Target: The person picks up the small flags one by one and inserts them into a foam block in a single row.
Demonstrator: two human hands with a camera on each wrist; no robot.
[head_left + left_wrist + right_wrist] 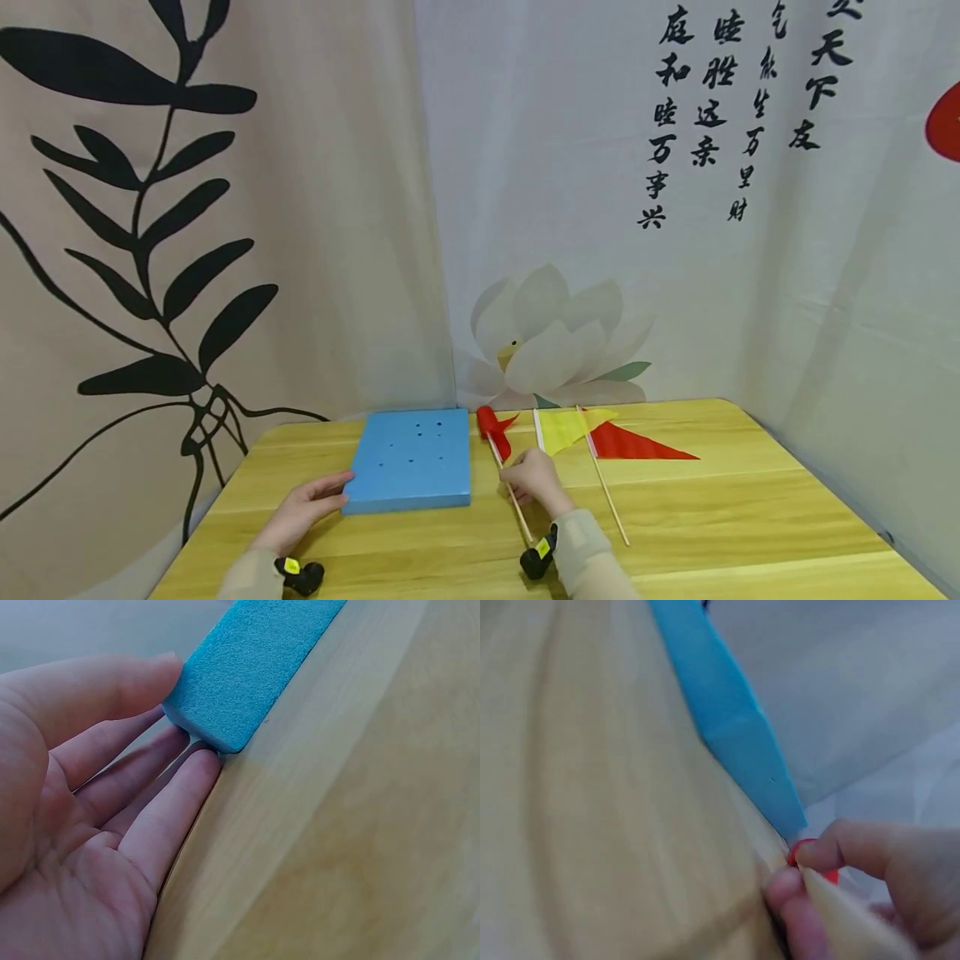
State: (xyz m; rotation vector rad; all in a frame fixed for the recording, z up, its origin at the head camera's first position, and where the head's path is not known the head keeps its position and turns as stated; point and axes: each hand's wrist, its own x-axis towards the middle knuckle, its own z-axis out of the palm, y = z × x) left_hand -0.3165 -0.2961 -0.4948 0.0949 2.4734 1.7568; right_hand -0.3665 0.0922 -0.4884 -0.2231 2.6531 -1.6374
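Observation:
Near the table's middle my right hand (536, 479) pinches the wooden stick of a red flag (495, 433) between thumb and fingers. The flag's red cloth is partly bunched round the stick's far end. In the right wrist view the blurred stick (844, 919) runs from the fingertips toward the camera, with a bit of red cloth beyond them. My left hand (300, 507) rests its extended fingers and thumb against the left side of a blue foam board (408, 483) with several small holes on top. The left wrist view shows the fingertips (201, 763) right at the board's corner.
Right of the right hand lie a yellow flag (558, 429) and another red flag (633, 443), partly overlapping, a stick pointing toward me. The wooden table (420, 554) ends at a printed curtain (360, 250) behind.

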